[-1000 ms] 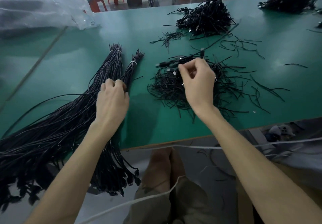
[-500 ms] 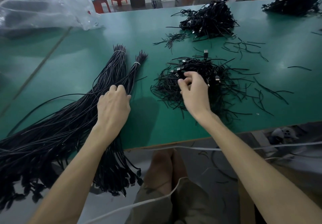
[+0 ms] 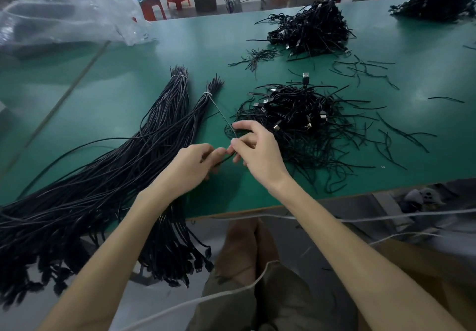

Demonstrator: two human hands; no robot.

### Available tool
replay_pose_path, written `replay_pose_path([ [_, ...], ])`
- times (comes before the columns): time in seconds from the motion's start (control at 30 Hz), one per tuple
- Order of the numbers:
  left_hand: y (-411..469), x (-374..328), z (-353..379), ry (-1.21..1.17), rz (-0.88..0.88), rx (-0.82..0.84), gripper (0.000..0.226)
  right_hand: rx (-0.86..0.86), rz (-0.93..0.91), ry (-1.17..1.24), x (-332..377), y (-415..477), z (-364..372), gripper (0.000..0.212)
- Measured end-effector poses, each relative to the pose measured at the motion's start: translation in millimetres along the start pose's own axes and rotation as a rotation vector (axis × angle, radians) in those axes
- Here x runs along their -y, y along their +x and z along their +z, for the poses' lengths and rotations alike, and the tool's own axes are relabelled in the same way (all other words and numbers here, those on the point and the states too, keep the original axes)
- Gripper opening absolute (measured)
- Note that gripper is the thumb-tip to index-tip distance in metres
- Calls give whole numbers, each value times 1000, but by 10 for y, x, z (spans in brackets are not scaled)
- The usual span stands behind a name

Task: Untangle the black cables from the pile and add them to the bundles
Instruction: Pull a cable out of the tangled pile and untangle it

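Note:
A tangled pile of black cables (image 3: pixel 304 119) with USB plugs lies on the green table (image 3: pixel 128 78), right of centre. Long tied bundles of black cables (image 3: pixel 144 145) stretch from the table's middle to its near left edge and hang over it. My right hand (image 3: pixel 255 150) pinches one thin black cable (image 3: pixel 225 120) that slants up toward the smaller bundle's tie. My left hand (image 3: pixel 195 163) meets it, fingers closed on the same cable's near end. Both hands hover between the pile and the bundles.
A second cable pile (image 3: pixel 311 29) sits farther back, a third (image 3: pixel 438 5) at the far right corner. Loose cable pieces (image 3: pixel 365 67) scatter to the right. A clear plastic bag (image 3: pixel 64 21) lies at the far left. The table's near edge (image 3: pixel 257 208) runs above my knees.
My right hand left the pile and moved left with one cable. My left hand lifted off the bundles and came right to meet it, taking hold of the same cable.

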State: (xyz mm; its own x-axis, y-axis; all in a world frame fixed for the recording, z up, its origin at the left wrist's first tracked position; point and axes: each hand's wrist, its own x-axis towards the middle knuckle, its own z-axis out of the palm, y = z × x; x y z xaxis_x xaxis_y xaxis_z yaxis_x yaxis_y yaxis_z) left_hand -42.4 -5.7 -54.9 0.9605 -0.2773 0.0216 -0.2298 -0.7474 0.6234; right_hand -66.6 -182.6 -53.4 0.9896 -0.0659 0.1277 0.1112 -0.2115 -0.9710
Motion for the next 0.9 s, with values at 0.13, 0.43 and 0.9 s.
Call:
replay_pose_path([
  [0.13,62,132,-32,-117,-88,-86,30,103,-145,-4,137,-142,38,17],
  [0.43,113,206,-68,-114,-79,-45,38,214,-70,207,221,-314,-3,19],
  [0.9,90,288,-132,-346,-59,118,53,-117,21,463,90,-237,-152,19],
])
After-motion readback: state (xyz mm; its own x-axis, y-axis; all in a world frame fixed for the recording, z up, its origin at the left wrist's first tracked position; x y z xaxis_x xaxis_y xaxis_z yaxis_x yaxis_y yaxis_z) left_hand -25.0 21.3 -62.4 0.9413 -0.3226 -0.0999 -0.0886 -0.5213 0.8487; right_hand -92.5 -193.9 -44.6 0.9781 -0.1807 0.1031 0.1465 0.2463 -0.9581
